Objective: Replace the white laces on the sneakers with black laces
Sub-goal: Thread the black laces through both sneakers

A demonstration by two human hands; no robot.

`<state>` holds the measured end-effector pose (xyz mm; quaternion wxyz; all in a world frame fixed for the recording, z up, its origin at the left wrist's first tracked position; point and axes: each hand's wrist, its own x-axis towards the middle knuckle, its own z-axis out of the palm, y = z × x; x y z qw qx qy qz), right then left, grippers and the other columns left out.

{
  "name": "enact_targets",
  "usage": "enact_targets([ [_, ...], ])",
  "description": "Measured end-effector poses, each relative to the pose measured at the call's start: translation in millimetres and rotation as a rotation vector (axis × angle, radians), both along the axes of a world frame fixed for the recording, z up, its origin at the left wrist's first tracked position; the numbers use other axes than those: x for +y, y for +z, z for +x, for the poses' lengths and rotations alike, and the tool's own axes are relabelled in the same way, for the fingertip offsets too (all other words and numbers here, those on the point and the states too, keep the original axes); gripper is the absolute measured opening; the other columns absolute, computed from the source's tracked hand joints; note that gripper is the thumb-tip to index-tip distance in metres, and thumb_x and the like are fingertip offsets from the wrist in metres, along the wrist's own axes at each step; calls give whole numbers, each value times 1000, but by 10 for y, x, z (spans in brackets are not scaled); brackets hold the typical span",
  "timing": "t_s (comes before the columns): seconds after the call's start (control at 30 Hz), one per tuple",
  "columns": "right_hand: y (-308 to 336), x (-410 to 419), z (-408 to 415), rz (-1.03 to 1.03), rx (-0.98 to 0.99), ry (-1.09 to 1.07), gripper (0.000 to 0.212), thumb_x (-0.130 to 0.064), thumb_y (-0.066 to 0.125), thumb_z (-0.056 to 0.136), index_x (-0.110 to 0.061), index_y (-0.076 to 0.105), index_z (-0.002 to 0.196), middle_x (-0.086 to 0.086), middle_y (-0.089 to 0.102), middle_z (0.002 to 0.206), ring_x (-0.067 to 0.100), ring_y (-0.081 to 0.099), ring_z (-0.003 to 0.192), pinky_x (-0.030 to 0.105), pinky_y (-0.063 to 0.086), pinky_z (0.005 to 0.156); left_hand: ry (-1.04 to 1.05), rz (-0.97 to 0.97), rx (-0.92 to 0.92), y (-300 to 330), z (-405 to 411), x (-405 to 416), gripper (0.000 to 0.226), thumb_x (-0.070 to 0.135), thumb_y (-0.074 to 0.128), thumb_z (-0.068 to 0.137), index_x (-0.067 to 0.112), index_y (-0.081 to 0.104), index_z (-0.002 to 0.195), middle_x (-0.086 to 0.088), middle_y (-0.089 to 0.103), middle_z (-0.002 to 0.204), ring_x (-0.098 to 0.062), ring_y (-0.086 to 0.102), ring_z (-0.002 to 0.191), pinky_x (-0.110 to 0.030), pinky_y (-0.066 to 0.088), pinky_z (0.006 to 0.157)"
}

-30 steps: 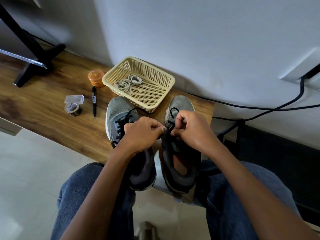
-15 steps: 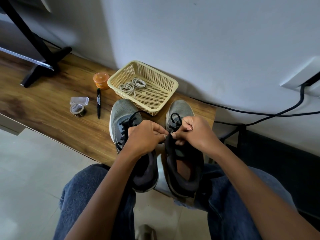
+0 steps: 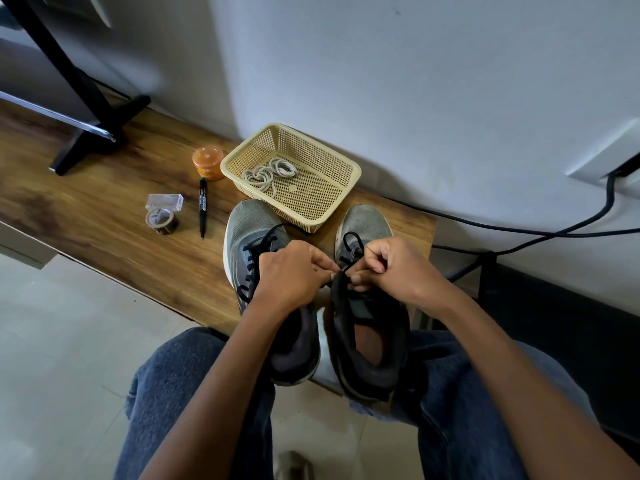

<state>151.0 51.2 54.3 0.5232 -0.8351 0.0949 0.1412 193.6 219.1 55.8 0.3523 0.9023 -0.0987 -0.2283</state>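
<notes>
**Black laces pinched over the right sneaker**

Black lace (image 3: pixel 349 244) is threaded through the front eyelets of the right sneaker (image 3: pixel 365 223), which is set toe-to-wall on the wooden bench (image 3: pixel 104 230). The lace is pinched near the top of the tongue by both hands: the left hand (image 3: pixel 291 275) is curled with thumb and forefinger closed on one strand, and the right hand (image 3: pixel 398 268) is curled likewise, its fingertips closed on the other strand. The two hands are held almost touching above the shoe's throat.

The left sneaker (image 3: pixel 251 223) is placed just beside the right one, and black lacing (image 3: pixel 256 254) is seen crossing its upper (the rear part is hidden by the left wrist). Both heels are overhanging the bench edge above the person's denim-clad knees.

Behind the toes, a beige perforated basket (image 3: pixel 332 161) is set against the wall, and the white laces (image 3: pixel 268 171) are coiled inside it at the left end. To the left of the basket an orange jar (image 3: pixel 207 162), a black marker (image 3: pixel 202 207), a roll of tape (image 3: pixel 161 220) and a small clear box (image 3: pixel 164 201) are laid out on the bench.
</notes>
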Motion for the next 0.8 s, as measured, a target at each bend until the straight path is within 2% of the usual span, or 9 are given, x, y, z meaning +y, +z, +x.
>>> enact_targets([
  [0.1,23,-19,8,-8,9,24,47,17,54,84,-15,42,54,11,73,84,14,73,82,37,60,76,-9,-10,47,21,40,40,16,32,73,83,36,69,68,18,70,67,1,67,83,-38,41,103],
  [0.33,23,54,-22,-86,-95,-10,43,8,63,84,-15,32,64,11,71,76,12,72,66,31,57,64,-1,-82,94,34,15,28,13,31,77,79,35,71,68,16,71,64,10,63,68,-31,46,98],
  [0.47,46,73,-17,-222,-147,34,28,-2,72,80,-17,50,72,-3,66,74,-3,60,61,13,47,57,60,-128,74,57,-20,8,8,27,78,76,32,74,70,13,71,64,4,65,70,-36,45,100],
  [0.53,83,53,-8,-299,-181,45,24,-10,79,75,-21,57,80,-9,61,78,-1,55,66,13,43,59,92,-150,37,74,-38,0,11,24,77,74,33,74,69,16,71,64,6,65,72,-37,43,101],
  [0.57,101,32,-4,-357,-188,51,28,-17,81,72,-23,57,84,-9,58,85,3,55,74,19,45,64,111,-162,12,83,-45,-4,12,23,76,73,34,73,69,17,70,64,7,65,71,-37,43,101],
  [0.63,154,-21,-26,-521,-116,89,44,-36,85,65,-27,49,90,-9,50,97,11,48,88,32,44,71,154,-191,-42,100,-52,-9,13,19,74,72,32,72,71,16,70,64,8,64,71,-35,44,100],
  [0.7,230,-83,-86,-611,66,151,57,-51,84,60,-26,43,91,-8,49,96,13,47,84,33,41,66,195,-247,-60,114,-52,-8,15,15,72,72,30,71,73,13,70,63,6,65,69,-36,46,99],
  [0.8,305,-151,-173,-589,308,226,46,-49,79,69,-19,47,81,-2,57,79,14,53,66,29,40,58,213,-310,-65,108,-49,-4,17,10,70,73,27,67,74,12,70,61,2,65,66,-44,49,95],
])
